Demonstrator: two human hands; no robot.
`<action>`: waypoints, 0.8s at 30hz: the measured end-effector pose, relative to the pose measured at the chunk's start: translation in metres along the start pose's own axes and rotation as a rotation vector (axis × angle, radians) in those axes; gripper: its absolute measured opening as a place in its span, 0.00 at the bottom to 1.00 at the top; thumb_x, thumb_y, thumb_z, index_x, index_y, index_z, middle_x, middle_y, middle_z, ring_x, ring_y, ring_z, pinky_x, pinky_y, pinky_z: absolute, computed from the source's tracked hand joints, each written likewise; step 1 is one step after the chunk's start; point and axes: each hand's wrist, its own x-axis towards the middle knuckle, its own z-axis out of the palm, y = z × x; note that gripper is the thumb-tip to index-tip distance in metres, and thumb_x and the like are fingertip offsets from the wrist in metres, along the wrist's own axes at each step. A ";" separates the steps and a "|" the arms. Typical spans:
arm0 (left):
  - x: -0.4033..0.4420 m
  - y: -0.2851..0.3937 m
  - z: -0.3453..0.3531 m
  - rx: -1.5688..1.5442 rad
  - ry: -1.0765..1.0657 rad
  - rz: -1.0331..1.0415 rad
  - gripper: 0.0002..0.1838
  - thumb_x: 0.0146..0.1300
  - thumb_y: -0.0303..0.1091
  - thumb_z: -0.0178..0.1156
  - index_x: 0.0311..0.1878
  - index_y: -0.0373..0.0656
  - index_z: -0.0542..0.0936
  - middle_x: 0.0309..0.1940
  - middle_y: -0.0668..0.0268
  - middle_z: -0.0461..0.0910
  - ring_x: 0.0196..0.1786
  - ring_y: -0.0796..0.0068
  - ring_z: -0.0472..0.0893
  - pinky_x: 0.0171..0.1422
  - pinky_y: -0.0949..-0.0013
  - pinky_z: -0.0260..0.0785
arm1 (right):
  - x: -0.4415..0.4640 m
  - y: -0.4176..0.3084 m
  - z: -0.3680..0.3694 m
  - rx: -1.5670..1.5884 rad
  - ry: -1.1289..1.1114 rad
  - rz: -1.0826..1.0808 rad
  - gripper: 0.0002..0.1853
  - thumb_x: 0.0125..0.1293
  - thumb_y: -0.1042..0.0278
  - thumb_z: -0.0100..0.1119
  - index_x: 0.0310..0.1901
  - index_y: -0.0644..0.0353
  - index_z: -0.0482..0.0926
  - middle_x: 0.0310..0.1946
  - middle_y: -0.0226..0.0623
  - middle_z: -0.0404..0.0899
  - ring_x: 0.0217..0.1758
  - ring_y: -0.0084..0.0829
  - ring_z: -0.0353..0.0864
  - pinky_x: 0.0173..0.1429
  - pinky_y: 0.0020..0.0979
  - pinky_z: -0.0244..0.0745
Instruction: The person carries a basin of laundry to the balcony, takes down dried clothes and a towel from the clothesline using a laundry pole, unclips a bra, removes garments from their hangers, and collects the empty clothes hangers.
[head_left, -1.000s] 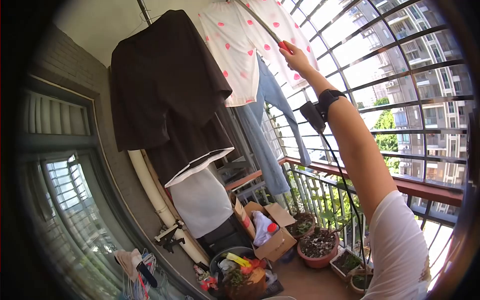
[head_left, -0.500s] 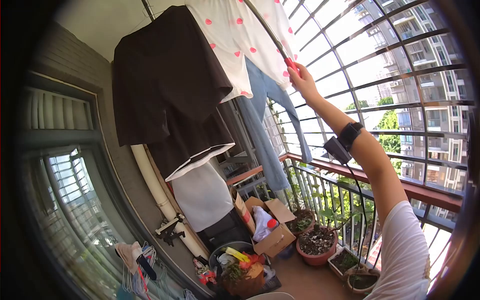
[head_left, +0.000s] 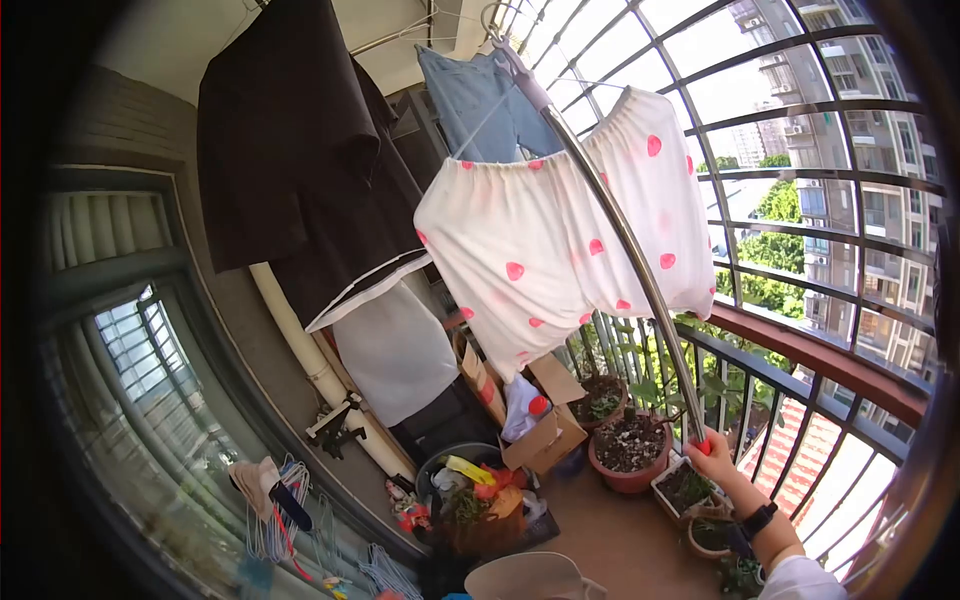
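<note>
My right hand [head_left: 710,458] is closed around the red grip at the lower end of a long metal clothes pole [head_left: 640,262]. At the pole's upper end, a grey head [head_left: 522,75] meets the hook of a hanger. From that hanger hang white shorts [head_left: 520,240] with pink-red dots, spread wide in front of the pole's far side. Blue jeans [head_left: 475,100] hang behind them, partly covered. To the left, dark garments [head_left: 285,140] hang from above. My left hand is out of view.
Window bars [head_left: 760,190] and a railing [head_left: 800,385] line the right side. Below stand potted plants [head_left: 632,450], an open cardboard box [head_left: 548,440] and a filled bin [head_left: 470,500]. A glass door [head_left: 130,420] is on the left, with a bundle of wire hangers [head_left: 280,510] near it.
My right hand has come down towards the lower right with the pole's grip. The dotted shorts have dropped lower and nearer, away from the ceiling, and the pole's head now shows.
</note>
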 end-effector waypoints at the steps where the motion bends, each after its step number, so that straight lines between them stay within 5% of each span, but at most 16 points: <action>1: 0.007 0.014 0.001 -0.038 0.031 0.077 0.16 0.56 0.30 0.58 0.48 0.39 0.72 0.37 0.61 0.75 0.39 0.71 0.74 0.45 0.72 0.66 | -0.023 0.015 -0.006 -0.070 0.013 -0.023 0.11 0.52 0.71 0.60 0.22 0.59 0.67 0.12 0.23 0.61 0.13 0.15 0.59 0.18 0.21 0.54; 4: 0.032 0.019 0.002 0.069 0.132 0.306 0.18 0.54 0.31 0.59 0.49 0.39 0.72 0.39 0.58 0.75 0.40 0.67 0.74 0.45 0.69 0.66 | -0.082 0.038 -0.015 -0.228 -0.005 -0.147 0.14 0.48 0.70 0.63 0.17 0.59 0.66 0.11 0.26 0.57 0.15 0.18 0.55 0.20 0.24 0.52; 6: 0.047 0.026 0.005 -0.010 0.088 0.350 0.30 0.50 0.32 0.61 0.56 0.36 0.63 0.53 0.59 0.67 0.53 0.67 0.69 0.58 0.65 0.58 | -0.114 0.048 -0.023 -0.318 -0.080 -0.108 0.17 0.47 0.69 0.64 0.14 0.58 0.63 0.09 0.26 0.55 0.13 0.19 0.54 0.18 0.24 0.50; 10: 0.072 0.063 -0.004 0.138 0.166 0.532 0.41 0.45 0.39 0.67 0.60 0.36 0.58 0.60 0.57 0.57 0.57 0.61 0.64 0.60 0.62 0.56 | -0.160 0.073 -0.033 -0.273 -0.285 -0.060 0.19 0.44 0.71 0.64 0.12 0.56 0.60 0.07 0.27 0.53 0.10 0.19 0.53 0.17 0.24 0.48; 20: 0.091 0.086 -0.051 0.518 -0.006 0.516 0.38 0.48 0.33 0.63 0.62 0.36 0.57 0.61 0.56 0.60 0.59 0.59 0.65 0.62 0.63 0.53 | -0.191 0.082 -0.001 -0.146 -0.497 0.011 0.20 0.39 0.71 0.63 0.11 0.55 0.56 0.06 0.28 0.51 0.08 0.24 0.51 0.15 0.25 0.47; 24: 0.078 0.078 -0.077 0.834 0.235 0.556 0.35 0.50 0.33 0.61 0.61 0.34 0.58 0.59 0.54 0.62 0.61 0.57 0.61 0.64 0.60 0.49 | -0.202 0.100 0.020 -0.134 -0.615 0.026 0.20 0.38 0.71 0.63 0.11 0.55 0.56 0.06 0.29 0.50 0.07 0.24 0.52 0.15 0.25 0.47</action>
